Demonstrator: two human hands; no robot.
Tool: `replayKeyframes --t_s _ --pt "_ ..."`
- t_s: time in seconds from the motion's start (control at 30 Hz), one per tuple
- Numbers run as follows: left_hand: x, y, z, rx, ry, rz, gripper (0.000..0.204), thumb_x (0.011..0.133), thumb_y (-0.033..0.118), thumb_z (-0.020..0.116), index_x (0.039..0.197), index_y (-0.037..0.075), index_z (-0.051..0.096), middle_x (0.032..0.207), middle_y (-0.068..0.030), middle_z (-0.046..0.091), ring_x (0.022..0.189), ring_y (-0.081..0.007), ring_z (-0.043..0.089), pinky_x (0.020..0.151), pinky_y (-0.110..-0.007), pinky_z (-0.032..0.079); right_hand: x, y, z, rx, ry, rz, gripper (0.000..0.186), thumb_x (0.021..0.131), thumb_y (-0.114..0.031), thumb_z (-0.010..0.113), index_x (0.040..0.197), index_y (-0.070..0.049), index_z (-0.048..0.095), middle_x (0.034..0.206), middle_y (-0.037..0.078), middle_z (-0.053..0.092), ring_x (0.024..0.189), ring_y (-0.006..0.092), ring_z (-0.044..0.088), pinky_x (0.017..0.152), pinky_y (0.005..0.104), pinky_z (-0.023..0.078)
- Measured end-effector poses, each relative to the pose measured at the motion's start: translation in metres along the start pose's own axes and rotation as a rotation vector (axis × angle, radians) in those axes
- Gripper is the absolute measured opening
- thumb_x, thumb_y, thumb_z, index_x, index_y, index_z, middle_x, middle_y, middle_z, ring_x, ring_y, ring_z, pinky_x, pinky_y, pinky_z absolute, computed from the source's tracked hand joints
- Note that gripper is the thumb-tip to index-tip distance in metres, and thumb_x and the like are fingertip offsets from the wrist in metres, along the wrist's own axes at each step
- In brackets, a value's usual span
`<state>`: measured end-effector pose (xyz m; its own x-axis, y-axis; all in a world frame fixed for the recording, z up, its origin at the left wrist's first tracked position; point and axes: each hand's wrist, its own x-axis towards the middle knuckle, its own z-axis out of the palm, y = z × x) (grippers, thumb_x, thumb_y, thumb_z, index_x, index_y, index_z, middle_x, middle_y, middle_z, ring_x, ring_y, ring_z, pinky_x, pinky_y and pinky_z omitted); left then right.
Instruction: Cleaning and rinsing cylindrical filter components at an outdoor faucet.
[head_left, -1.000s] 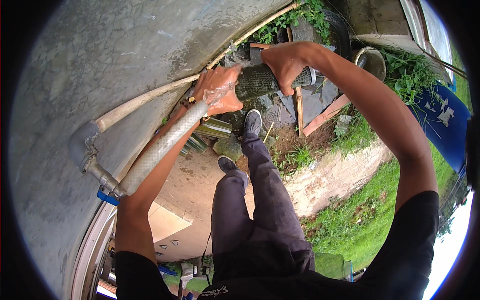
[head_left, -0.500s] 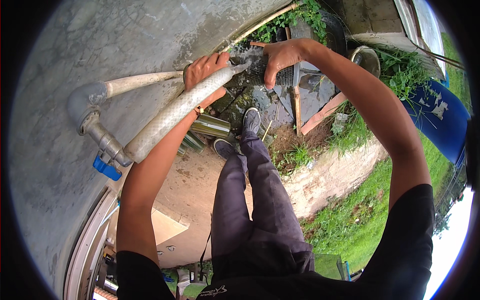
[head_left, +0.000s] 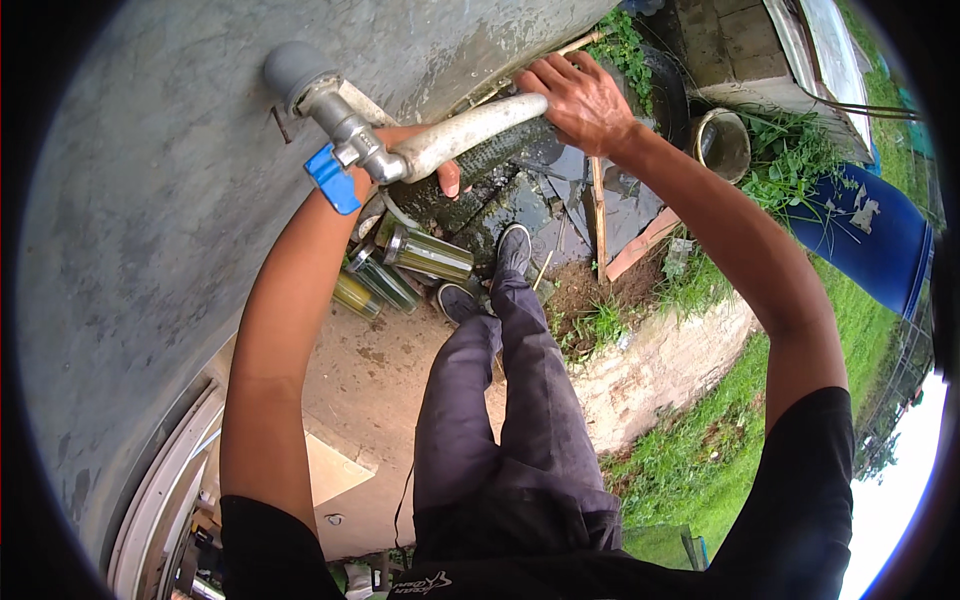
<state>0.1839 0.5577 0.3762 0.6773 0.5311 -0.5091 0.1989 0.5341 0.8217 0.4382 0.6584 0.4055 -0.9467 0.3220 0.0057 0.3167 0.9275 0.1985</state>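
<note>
A pale hose (head_left: 470, 132) runs from a metal tap (head_left: 345, 125) with a blue lever (head_left: 331, 179). My left hand (head_left: 449, 180) is partly hidden behind the tap and hose; its thumb lies over the edge of a dark, wet mesh piece (head_left: 498, 143), which it appears to grip. My right hand (head_left: 590, 108) is at the hose's far end, back of the hand up and fingers curled. The hose end overlaps it, and what lies under those fingers is hidden.
Green-tinted clear cylinders (head_left: 430, 252) lie near my shoes (head_left: 513, 250). A grey wall (head_left: 170, 210) rises on the left. A wooden strip (head_left: 598, 215) and wet slabs (head_left: 635, 190) lie ahead. At the right are a round pot (head_left: 722, 143) and a blue barrel (head_left: 860, 235).
The tap and hose appear farther up and right in view. My right hand has moved from the mesh piece's right side to the hose end. My left hand is now more hidden.
</note>
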Motion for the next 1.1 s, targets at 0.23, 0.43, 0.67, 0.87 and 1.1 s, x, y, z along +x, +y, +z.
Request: replayKeyframes --t_s 0.23,0.43,0.67,0.87,1.1 --pt "-0.016 -0.024 0.014 -0.215 0.058 -0.066 0.024 0.061 0.01 0.079 0.082 0.0 0.074 0.08 -0.0092 0.074 0.082 -0.0185 0.069 0.081 -0.031 0.053 0.025 -0.019 -0.024 0.019 0.175 -0.179 0.032 0.073 -0.01 0.068 0.105 -0.01 0.064 0.111 0.005 0.06 0.111 0.0244 0.059 0.1 0.037 0.044" --pt "-0.021 -0.014 0.029 0.042 0.311 -0.13 0.062 0.064 0.0 0.08 0.12 -0.009 0.054 0.095 -0.0148 0.07 0.078 -0.0138 0.068 0.073 -0.029 0.055 0.045 -0.026 -0.03 0.154 -0.372 -0.083 0.053 0.058 -0.012 0.075 0.109 -0.013 0.062 0.104 0.007 0.065 0.106 0.0284 0.062 0.093 0.0367 0.05" --pt "-0.005 0.017 0.066 1.036 0.736 -0.067 0.061 0.062 0.003 0.071 0.121 0.003 0.056 0.094 -0.0182 0.07 0.087 -0.0373 0.068 0.075 -0.042 0.056 0.044 -0.01 -0.033 0.482 -0.93 0.053 0.078 0.055 -0.021 0.079 0.128 -0.006 0.053 0.116 0.014 0.065 0.109 0.0308 0.062 0.084 0.0409 0.051" --pt "0.03 0.02 0.076 1.398 0.966 0.118 0.069 0.062 -0.001 0.072 0.128 0.015 0.057 0.105 -0.0127 0.066 0.096 -0.034 0.066 0.078 -0.045 0.054 -0.002 0.031 -0.005 1.237 -1.183 0.258 0.051 0.055 -0.032 0.083 0.095 0.0 0.073 0.104 0.014 0.068 0.101 0.0251 0.061 0.083 0.0383 0.047" --pt "0.056 0.02 0.084 0.779 1.647 0.291 0.09 0.07 -0.01 0.068 0.149 0.016 0.035 0.135 -0.0161 0.051 0.117 -0.0354 0.056 0.095 -0.045 0.05 -0.055 -0.005 -0.01 1.555 -0.528 0.583 0.06 0.058 -0.03 0.085 0.1 0.009 0.066 0.096 0.015 0.067 0.094 0.0242 0.061 0.081 0.0342 0.047"
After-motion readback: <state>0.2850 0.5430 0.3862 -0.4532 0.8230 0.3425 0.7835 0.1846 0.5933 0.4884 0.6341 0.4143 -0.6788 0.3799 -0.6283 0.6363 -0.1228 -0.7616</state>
